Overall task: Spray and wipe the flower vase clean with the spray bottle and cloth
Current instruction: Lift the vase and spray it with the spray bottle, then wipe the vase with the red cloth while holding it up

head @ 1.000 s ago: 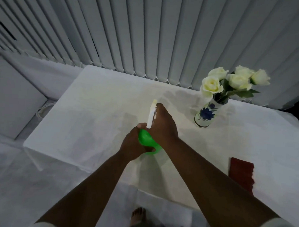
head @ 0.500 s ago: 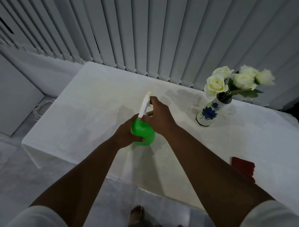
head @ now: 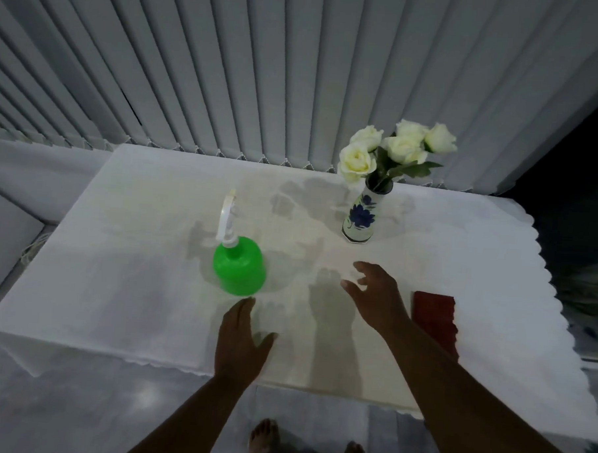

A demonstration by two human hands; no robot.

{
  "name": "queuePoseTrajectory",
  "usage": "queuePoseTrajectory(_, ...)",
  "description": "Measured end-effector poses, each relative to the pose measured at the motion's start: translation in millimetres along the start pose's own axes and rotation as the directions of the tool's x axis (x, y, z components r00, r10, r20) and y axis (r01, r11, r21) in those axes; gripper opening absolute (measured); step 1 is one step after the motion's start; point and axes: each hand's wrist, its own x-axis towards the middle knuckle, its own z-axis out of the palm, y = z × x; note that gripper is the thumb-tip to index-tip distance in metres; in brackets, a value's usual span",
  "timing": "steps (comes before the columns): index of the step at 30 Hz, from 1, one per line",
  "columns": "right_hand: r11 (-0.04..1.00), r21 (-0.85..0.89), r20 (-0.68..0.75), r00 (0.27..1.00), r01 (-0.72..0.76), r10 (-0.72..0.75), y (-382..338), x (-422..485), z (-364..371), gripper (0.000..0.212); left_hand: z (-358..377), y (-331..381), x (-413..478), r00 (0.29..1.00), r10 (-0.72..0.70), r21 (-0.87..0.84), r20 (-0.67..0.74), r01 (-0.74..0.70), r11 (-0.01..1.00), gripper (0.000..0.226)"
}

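Note:
A green spray bottle [head: 240,266] with a white trigger head stands upright on the white tablecloth [head: 135,253], left of centre. The white flower vase [head: 363,215] with a blue flower pattern holds white roses at the back right. A dark red cloth [head: 434,316] lies flat near the right front. My left hand [head: 242,343] hovers just in front of the bottle, fingers apart, not touching it. My right hand [head: 376,296] is open between the bottle and the cloth, holding nothing.
Grey vertical blinds [head: 263,70] hang right behind the table. The cloth-covered table's front edge runs across near my bare feet [head: 308,446]. A grey floor lies to the left and a dark area sits past the right edge.
Both hands held the spray bottle up earlier. Now the bottle stands on the table and both hands have let go and drawn back, the right one moving toward the red cloth.

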Motion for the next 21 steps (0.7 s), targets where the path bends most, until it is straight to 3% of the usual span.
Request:
queuePoseTrajectory(6,0.910,-0.373,-0.171,0.977,-0.183,0.127,92.4,-54.5,-40.4,0.027,37.6,82.6,49.1,0.972,0.133,-0.149,0.195,-0.104,0.983,0.074)
queuePoseTrajectory(9,0.824,-0.493,-0.215,0.957,-0.278,0.195,113.4,-74.3,-46.3,0.036,46.2,133.5,98.0,0.952,0.181,-0.180,0.247,-0.139,0.974,0.082)
queuePoseTrajectory(13,0.773,-0.542,-0.175,0.944,-0.330,0.280,129.7,-79.7,-46.1,0.062,54.3,187.4,162.5,0.965,0.161,-0.282,0.206,-0.099,0.954,0.085)
queuePoseTrajectory(18,0.807,-0.517,-0.177,0.958,-0.285,0.225,134.4,-65.1,-42.8,0.076,59.6,223.2,218.5,0.981,0.106,-0.404,0.162,-0.032,0.914,0.067)
queuePoseTrajectory(21,0.812,-0.515,-0.193,0.960,-0.275,0.203,132.5,-53.5,-41.5,0.058,66.5,229.8,234.8,0.979,0.055,-0.441,0.194,0.037,0.897,0.067)
